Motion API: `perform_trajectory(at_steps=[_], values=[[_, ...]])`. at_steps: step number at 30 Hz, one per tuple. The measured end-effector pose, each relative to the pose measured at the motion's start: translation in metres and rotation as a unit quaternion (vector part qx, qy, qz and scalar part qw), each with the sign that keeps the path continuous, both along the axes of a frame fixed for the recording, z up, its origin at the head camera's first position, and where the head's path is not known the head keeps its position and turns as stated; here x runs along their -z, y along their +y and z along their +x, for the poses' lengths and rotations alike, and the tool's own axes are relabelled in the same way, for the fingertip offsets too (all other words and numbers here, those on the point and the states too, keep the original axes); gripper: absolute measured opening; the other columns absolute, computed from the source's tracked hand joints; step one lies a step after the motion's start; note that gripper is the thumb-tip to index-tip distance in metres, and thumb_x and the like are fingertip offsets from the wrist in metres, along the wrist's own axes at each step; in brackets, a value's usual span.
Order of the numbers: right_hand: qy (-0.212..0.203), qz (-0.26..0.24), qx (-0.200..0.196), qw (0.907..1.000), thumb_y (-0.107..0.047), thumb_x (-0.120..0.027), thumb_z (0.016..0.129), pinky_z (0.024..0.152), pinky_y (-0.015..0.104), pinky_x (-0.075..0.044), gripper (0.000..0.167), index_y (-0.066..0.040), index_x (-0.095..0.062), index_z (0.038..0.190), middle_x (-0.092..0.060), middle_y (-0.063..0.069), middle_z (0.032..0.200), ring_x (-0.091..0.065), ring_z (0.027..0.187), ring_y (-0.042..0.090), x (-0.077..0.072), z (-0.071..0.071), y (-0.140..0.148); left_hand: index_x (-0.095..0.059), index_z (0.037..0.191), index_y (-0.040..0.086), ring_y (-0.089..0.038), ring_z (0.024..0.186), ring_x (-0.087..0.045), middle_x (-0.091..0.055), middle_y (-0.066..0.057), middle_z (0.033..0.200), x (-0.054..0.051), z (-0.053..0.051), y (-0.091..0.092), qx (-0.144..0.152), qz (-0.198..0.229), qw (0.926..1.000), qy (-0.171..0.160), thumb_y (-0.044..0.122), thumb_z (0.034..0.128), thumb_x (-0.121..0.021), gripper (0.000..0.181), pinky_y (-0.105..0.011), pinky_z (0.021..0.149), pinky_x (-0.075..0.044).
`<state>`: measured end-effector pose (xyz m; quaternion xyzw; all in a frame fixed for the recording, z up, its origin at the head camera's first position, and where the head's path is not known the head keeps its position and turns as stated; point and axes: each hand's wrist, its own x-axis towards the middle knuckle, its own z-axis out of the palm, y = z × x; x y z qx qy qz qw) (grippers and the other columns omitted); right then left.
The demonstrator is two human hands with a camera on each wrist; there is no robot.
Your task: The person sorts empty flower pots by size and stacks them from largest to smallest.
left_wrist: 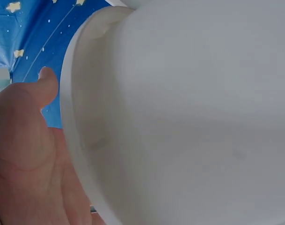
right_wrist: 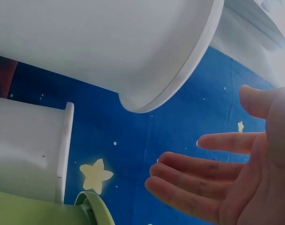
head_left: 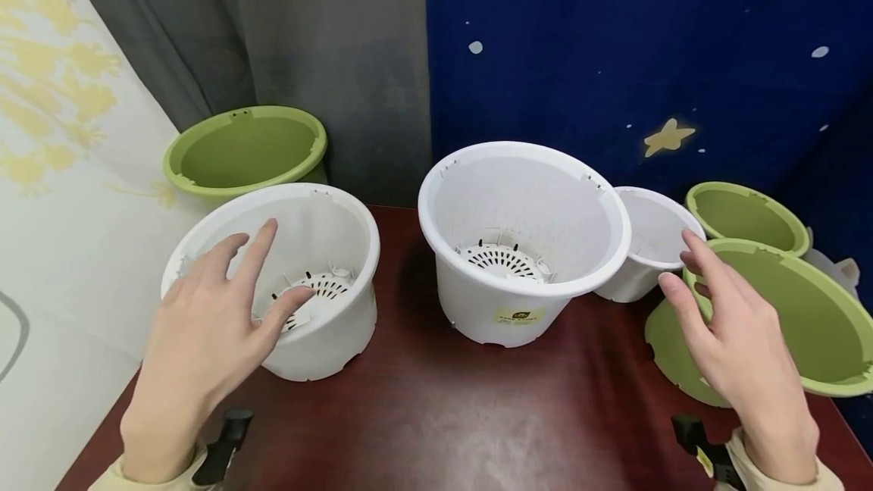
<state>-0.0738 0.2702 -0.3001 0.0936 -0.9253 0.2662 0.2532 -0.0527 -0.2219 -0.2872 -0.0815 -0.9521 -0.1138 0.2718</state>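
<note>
A white planter pot [head_left: 348,336] with a slotted bottom stands on the left of the table. My left hand [head_left: 204,324] hovers over its near left side with fingers spread, holding nothing. In the left wrist view, a white pot's rim [left_wrist: 69,122] passes close beside that hand; contact cannot be judged. A larger white pot [head_left: 477,305] with a yellow label stands in the middle, between the hands. My right hand [head_left: 746,354] is raised before a large green pot [head_left: 818,309], its fingers extended. Nothing is in its grasp, and the right wrist view shows the palm [right_wrist: 254,197] bare.
Behind the left white pot is a green pot [head_left: 252,150]. A smaller white pot [head_left: 624,283] and another green pot [head_left: 746,218] stand at the back right. Dark red tabletop [head_left: 436,415] lies in front. Grey [head_left: 341,59] and starry blue curtains [head_left: 580,82] hang behind.
</note>
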Motion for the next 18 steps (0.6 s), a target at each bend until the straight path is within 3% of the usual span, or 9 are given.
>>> perform_trajectory(at_steps=[5,14,15,17,18], values=[[-0.004,-0.002,0.007,1.0000,-0.023,-0.061,0.102,0.090,0.001,-0.027,0.060,-0.032,-0.038,0.157,-0.062,0.018,0.131,-0.060,0.102,0.028,0.000,-0.002,0.000,-0.041,0.155,0.015,-0.051,0.114,-0.051,-0.050,-0.028,0.135,-0.003,0.004,-0.008,-0.026,0.022,0.9991,-0.026,0.052,0.0934,-0.064,0.076,-0.070,0.079,-0.040],[-0.012,-0.004,0.002,0.9999,-0.022,-0.058,0.104,0.085,0.009,-0.032,0.055,-0.022,-0.041,0.156,-0.065,0.016,0.126,-0.064,0.097,0.037,0.002,-0.006,-0.003,-0.034,0.158,0.018,-0.051,0.118,-0.047,-0.047,-0.028,0.138,-0.006,0.006,-0.018,-0.061,0.037,0.9961,-0.051,0.053,0.0954,-0.062,0.077,-0.072,0.077,-0.038],[-0.011,-0.005,0.002,0.9999,-0.023,-0.058,0.104,0.085,0.009,-0.032,0.054,-0.021,-0.042,0.155,-0.066,0.016,0.125,-0.064,0.097,0.033,0.002,-0.007,-0.003,-0.033,0.159,0.018,-0.052,0.118,-0.047,-0.047,-0.028,0.139,-0.006,0.006,-0.020,-0.066,0.039,0.9955,-0.056,0.053,0.0956,-0.062,0.077,-0.073,0.077,-0.037],[-0.008,-0.010,0.001,0.9999,-0.023,-0.058,0.104,0.084,0.009,-0.033,0.053,-0.021,-0.043,0.155,-0.066,0.016,0.124,-0.065,0.099,0.014,0.002,-0.008,-0.004,-0.032,0.159,0.018,-0.053,0.118,-0.046,-0.046,-0.029,0.140,-0.006,0.007,-0.024,-0.074,0.042,0.9942,-0.065,0.053,0.0961,-0.061,0.078,-0.074,0.078,-0.037],[-0.007,-0.010,0.002,0.9999,-0.023,-0.058,0.104,0.084,0.008,-0.032,0.053,-0.021,-0.043,0.155,-0.067,0.016,0.124,-0.065,0.098,0.013,0.002,-0.009,-0.005,-0.031,0.159,0.018,-0.054,0.118,-0.045,-0.045,-0.030,0.140,-0.006,0.007,-0.026,-0.077,0.044,0.9937,-0.068,0.053,0.0965,-0.061,0.078,-0.074,0.078,-0.036]])
